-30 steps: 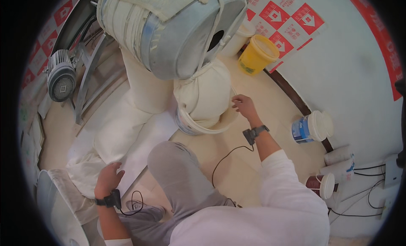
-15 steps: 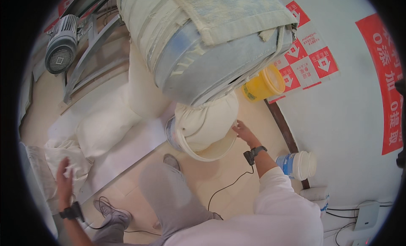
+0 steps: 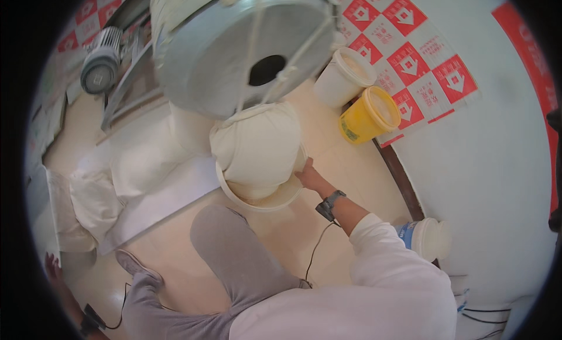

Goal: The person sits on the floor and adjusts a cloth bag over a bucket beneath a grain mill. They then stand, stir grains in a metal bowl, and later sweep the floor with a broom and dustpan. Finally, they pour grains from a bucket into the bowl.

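My right hand [image 3: 308, 175] grips the right rim of a white bucket [image 3: 266, 208] on the floor. A cream cloth sack or sleeve [image 3: 256, 142] bulges into the bucket, hanging below a large grey metal drum [image 3: 205, 71]. Some pale material shows at the bucket's inner side, but I cannot make out what it is. At the far left edge of the picture is my left hand [image 3: 53, 267], its fingers apart and nothing in it. Nearest to that hand lie full-looking white cloth sacks [image 3: 96, 205].
A yellow bucket [image 3: 370, 116] and a white bucket [image 3: 344, 79] stand by the right wall. Farther down that wall is a blue-and-white bucket [image 3: 424, 237]. An electric motor [image 3: 100, 68] sits on a metal frame at upper left. A cable [image 3: 316, 249] trails from my right wrist.
The drum's end has turned toward me, showing a dark round hole. My left hand has moved left and down to the picture's edge. My right hand stays at the bucket's rim.
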The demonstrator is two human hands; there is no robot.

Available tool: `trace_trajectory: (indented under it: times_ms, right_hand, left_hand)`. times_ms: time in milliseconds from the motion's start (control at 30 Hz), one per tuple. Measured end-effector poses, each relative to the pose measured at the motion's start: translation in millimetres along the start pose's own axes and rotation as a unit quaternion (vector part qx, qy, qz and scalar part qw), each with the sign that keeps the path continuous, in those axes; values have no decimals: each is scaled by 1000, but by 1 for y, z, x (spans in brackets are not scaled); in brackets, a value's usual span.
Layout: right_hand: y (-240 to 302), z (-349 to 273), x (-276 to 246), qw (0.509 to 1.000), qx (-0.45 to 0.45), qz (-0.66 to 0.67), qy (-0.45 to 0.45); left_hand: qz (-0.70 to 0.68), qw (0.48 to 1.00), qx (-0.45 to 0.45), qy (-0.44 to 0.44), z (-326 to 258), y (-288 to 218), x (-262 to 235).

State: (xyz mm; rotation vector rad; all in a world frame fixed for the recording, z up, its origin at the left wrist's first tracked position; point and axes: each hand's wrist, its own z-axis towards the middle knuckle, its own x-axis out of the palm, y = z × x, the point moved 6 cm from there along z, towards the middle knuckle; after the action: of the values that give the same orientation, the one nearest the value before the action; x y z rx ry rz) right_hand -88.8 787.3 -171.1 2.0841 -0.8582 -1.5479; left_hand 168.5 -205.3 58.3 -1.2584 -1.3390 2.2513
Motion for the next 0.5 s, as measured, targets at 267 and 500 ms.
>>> trace_trajectory:
  times_ms: [267, 500]
  right_hand:
    - [25, -11, -8, 992, 89, 57, 66]
    - [60, -40, -82, 978, 41, -148, 145]
  left_hand:
    - [-74, 994, 75, 26, 23, -85, 56]
    - [-117, 945, 178, 247, -23, -229, 259]
